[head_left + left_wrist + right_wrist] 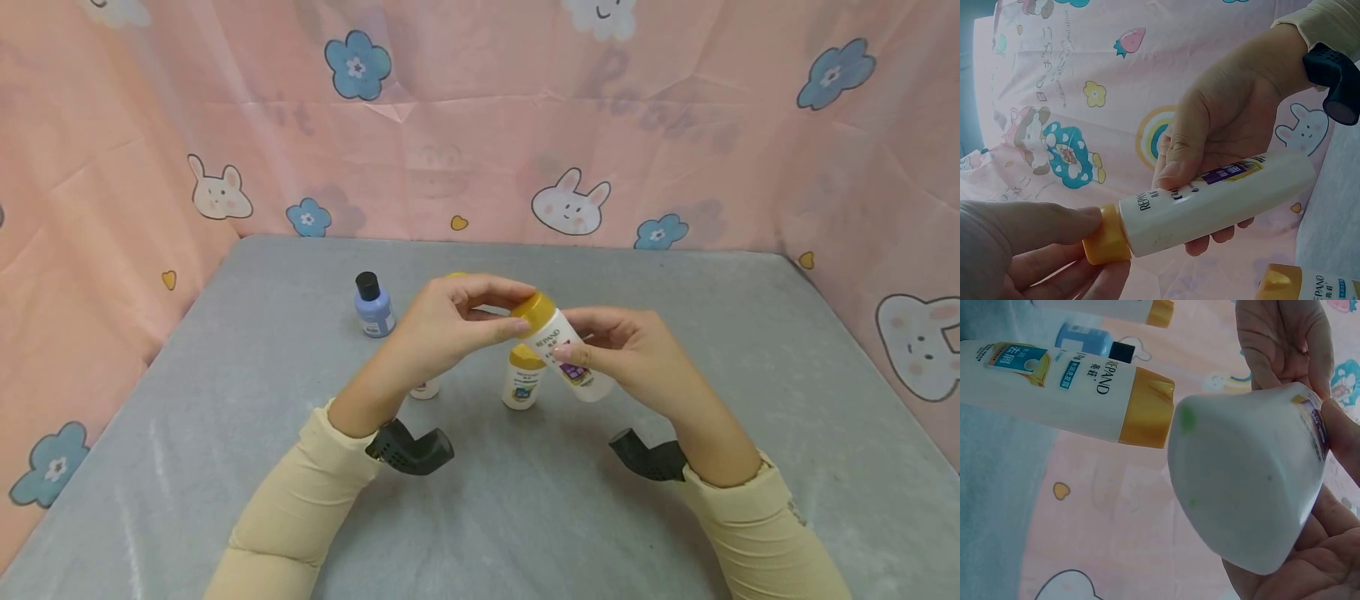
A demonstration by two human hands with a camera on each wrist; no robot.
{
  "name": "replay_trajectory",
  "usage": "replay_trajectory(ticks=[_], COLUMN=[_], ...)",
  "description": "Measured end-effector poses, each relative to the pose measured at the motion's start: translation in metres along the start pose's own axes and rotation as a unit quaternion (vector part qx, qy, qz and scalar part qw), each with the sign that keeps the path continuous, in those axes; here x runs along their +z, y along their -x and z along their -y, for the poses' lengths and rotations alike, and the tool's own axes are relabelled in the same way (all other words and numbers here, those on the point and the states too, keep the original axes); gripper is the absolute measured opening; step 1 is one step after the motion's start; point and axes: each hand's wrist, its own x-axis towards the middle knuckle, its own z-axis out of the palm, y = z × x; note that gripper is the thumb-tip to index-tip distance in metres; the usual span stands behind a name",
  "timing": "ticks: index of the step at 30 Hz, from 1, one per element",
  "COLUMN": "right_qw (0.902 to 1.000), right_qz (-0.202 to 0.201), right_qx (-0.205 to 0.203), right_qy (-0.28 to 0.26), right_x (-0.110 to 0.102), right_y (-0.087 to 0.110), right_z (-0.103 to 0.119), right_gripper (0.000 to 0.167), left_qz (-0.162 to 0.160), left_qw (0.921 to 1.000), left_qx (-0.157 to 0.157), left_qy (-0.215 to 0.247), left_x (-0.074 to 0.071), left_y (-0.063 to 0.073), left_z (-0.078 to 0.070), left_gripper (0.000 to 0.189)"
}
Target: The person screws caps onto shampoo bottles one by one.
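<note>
Both hands hold a white shampoo-type bottle (551, 337) with a gold cap, tilted above the table, its cap end up and to the left in the head view. My left hand (448, 323) pinches the gold cap (1109, 236) between thumb and fingers. Around the white body curls my right hand (632, 354), thumb on the label side. The right wrist view shows the bottle's base (1241, 481) close up. Just below the held bottle stands a similar white bottle (521, 387) with a gold cap, upright on the table.
A blue bottle (375, 312) with a black cap stands left of my left hand. Behind that hand, a white bottle base (425, 390) and a bit of yellow (455, 274) show; whether they belong together, I cannot tell. Patterned pink cloth (465, 150) borders the grey table (525, 517).
</note>
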Motion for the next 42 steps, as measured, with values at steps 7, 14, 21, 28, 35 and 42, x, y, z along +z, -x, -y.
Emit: replay_trajectory(ticks=[7, 14, 21, 28, 35, 42], right_qw=[0.9999, 0.9997, 0.9994, 0.9991, 0.9996, 0.9996], right_qz=[0.006, 0.016, 0.024, 0.027, 0.005, -0.023], right_qx=[0.009, 0.014, 0.021, 0.026, 0.011, 0.011], right_qy=[-0.002, -0.009, -0.016, -0.021, -0.027, -0.01], right_x=[0.0, 0.0, -0.001, -0.001, 0.0, 0.003], right_y=[-0.001, -0.001, -0.001, -0.001, -0.001, -0.002], right_z=[-0.001, -0.001, 0.0, -0.001, -0.002, -0.001], right_gripper=[0.032, 0.032, 0.033, 0.034, 0.036, 0.035], left_qz=[0.021, 0.023, 0.05, 0.068, -0.055, -0.102], left_qw=[0.9995, 0.9996, 0.9955, 0.9943, 0.9979, 0.9925], left_qx=[0.017, 0.011, 0.078, 0.081, -0.021, -0.049], left_qy=[0.013, 0.012, 0.017, 0.018, -0.029, -0.047], left_x=[-0.002, -0.004, -0.006, -0.009, -0.005, 0.01], left_y=[-0.001, -0.005, -0.006, -0.004, 0.004, 0.007], left_z=[0.001, 0.005, 0.009, 0.007, -0.004, -0.006], left_gripper=[0.038, 0.035, 0.03, 0.04, 0.06, 0.046])
